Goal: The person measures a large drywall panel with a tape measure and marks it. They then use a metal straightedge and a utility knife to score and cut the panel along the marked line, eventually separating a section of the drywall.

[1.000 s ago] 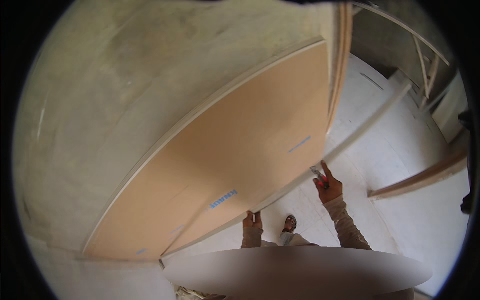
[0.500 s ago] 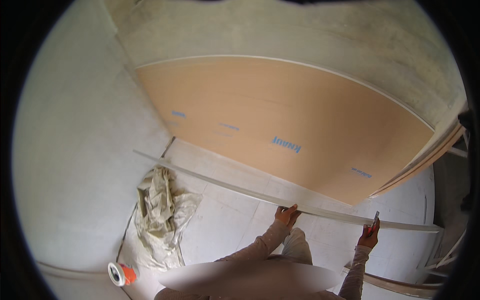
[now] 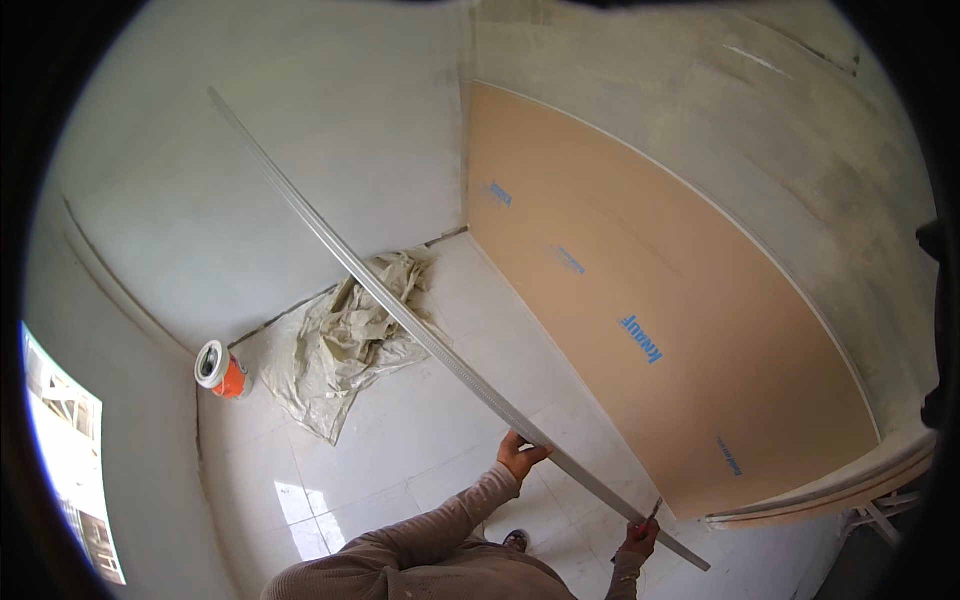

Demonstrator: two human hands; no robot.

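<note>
A long, thin grey metal profile [image 3: 470, 378] runs slantwise from the upper left down to the lower right, its far end raised in front of the pale wall. My left hand [image 3: 522, 458] is closed around it past its middle, toward the near end. Close to that near end, my right hand [image 3: 636, 541] is closed and touches the profile. It also holds a small tool [image 3: 655, 510] with a red handle and a metal tip. What kind of tool it is cannot be made out, as the fingers cover most of it.
A large tan plasterboard sheet [image 3: 620, 250] leans along the wall at the right. Crumpled plastic sheeting [image 3: 340, 335] lies on the tiled floor [image 3: 400, 470] beneath the profile. An orange-and-white bucket [image 3: 222, 370] stands by the left corner. Bright light enters through an opening [image 3: 75, 450] at far left.
My view has turned left. The profile has gone from nearly level across the view to a steep slant, its far end higher. Both hands keep their hold.
</note>
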